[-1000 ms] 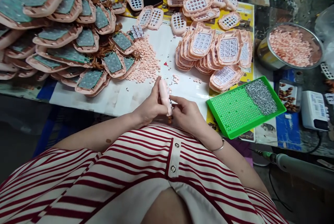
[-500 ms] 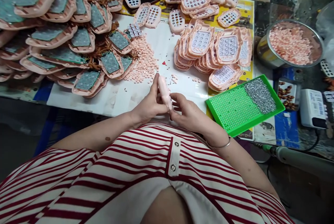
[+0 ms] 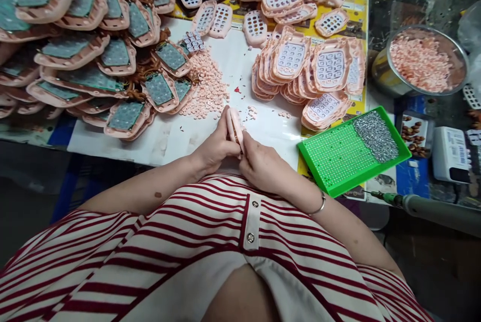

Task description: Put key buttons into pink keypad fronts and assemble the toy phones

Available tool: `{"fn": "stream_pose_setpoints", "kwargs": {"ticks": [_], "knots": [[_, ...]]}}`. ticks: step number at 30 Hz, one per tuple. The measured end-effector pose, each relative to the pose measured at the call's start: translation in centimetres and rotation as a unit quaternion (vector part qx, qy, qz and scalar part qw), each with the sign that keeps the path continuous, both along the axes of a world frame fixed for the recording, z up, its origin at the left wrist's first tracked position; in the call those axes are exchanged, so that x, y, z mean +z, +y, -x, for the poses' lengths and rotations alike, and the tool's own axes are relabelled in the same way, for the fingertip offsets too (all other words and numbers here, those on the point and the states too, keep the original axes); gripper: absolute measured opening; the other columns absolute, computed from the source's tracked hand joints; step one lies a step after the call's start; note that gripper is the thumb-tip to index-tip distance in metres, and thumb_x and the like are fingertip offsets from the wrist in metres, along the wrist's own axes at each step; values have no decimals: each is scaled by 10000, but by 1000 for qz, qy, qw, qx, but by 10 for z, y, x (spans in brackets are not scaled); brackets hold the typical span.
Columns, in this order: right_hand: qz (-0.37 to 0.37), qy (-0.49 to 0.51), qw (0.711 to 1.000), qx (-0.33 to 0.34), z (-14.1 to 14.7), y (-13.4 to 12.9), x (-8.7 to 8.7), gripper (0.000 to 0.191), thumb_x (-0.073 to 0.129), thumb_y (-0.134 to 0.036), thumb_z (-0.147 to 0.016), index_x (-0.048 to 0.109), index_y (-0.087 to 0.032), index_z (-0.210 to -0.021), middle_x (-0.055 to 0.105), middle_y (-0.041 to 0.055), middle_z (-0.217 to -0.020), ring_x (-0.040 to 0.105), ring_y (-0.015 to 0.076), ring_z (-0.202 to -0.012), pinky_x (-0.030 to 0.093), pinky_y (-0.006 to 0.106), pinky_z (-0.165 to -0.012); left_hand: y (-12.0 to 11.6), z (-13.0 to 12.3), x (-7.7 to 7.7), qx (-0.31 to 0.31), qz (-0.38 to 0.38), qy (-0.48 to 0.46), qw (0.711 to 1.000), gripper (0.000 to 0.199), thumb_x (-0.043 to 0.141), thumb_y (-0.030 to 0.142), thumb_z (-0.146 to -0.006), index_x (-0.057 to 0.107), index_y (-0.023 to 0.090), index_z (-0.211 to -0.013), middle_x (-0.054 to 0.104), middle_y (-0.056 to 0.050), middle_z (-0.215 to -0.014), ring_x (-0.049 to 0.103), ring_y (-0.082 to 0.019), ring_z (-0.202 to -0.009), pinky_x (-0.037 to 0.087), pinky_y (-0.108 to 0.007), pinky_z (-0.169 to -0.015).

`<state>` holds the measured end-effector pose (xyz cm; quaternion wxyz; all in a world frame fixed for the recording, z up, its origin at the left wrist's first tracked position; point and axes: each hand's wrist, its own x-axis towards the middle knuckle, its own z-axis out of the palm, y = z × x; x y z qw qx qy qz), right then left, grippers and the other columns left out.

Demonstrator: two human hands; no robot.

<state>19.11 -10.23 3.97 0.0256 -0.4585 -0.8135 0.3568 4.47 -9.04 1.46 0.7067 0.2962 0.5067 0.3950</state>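
Between my two hands a pink plastic casing stands on edge near the table's front, its narrow side turned up with a gap or seam along it. My left hand holds it from the left, fingers along its outer face and thumb at the near end. My right hand is closed on its right side, with the fingertips partly hidden. Just beyond lies a heap of small pink pieces. Stacked pink keypad shells with white keys sit at the upper right of my hands.
Pink shells with green circuit boards are piled high at the left. At the right are a green tray with silver screws, a metal bowl of pink pieces, a white device and an electric screwdriver.
The casing has turned in my hands, so that its seam now faces up. My right hand has shifted slightly left and closed more tightly against its side.
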Motion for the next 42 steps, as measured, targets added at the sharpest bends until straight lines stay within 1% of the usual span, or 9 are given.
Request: {"fn": "stream_pose_setpoints", "kwargs": {"ticks": [5,9,16,22,25,29,32,36,42], "knots": [[8,83,996,20,-13,13,-1,410,395,-165,-924,458,-145,-1329,688,124,-1152,643,215,-912,485,349,-802,5,7,2,-22,2,-27,999,856,577,1,-461,397,228,-1267,527,75,-713,505,-99,-603,415,-180,-521],[16,105,994,17,-17,17,-5,335,400,-201,-949,520,-163,-1259,696,103,-1117,632,200,-901,471,326,-795,9,10,1,-39,-5,-43,998,586,588,3,-505,412,229,-1016,557,83,-679,535,-94,-573,436,-179,-523],[19,87,995,52,-19,18,-8,463,403,-162,-900,447,-154,-1361,700,111,-1113,643,219,-898,505,355,-801,11,4,4,-37,3,-20,999,646,608,3,-482,429,233,-1059,543,70,-703,549,-116,-620,459,-203,-547],[-47,46,998,7,-2,-1,-17,741,371,-113,-862,97,-61,-1548,451,283,-1478,610,329,-1184,519,523,-942,11,-3,7,-13,3,9,1000,855,585,0,-448,406,225,-1254,513,56,-786,505,-97,-627,413,-201,-525],[-36,54,998,18,-2,0,-20,760,367,-116,-865,78,-95,-1568,394,268,-1531,601,334,-1213,514,556,-970,14,-1,4,-25,-15,-4,1000,740,553,-11,-439,430,220,-1132,501,59,-747,495,-89,-596,387,-187,-499],[-19,107,993,50,-16,16,-20,729,349,-143,-893,108,-132,-1580,525,188,-1446,627,265,-1170,527,481,-981,19,5,1,-47,-12,-9,999,543,550,15,-453,426,211,-944,510,56,-680,514,-101,-570,419,-195,-499],[-9,152,985,79,-27,27,-21,703,346,-182,-909,143,-188,-1582,625,93,-1333,648,195,-1105,537,383,-959,22,7,2,-60,-1,-3,998,524,565,35,-474,427,221,-944,548,55,-681,555,-126,-580,514,-258,-551],[4,165,983,85,-35,35,-23,688,348,-217,-919,163,-166,-1579,677,75,-1229,661,172,-1017,533,349,-936,23,6,5,-66,5,3,998,550,583,38,-489,436,235,-982,592,53,-699,589,-156,-595,581,-363,-592],[12,197,975,98,-37,37,-28,670,387,-226,-929,201,-197,-1572,676,66,-1246,655,177,-1039,529,363,-946,22,6,6,-66,-2,-8,998,490,598,37,-487,446,218,-916,601,49,-661,604,-159,-581,572,-344,-582]]}}
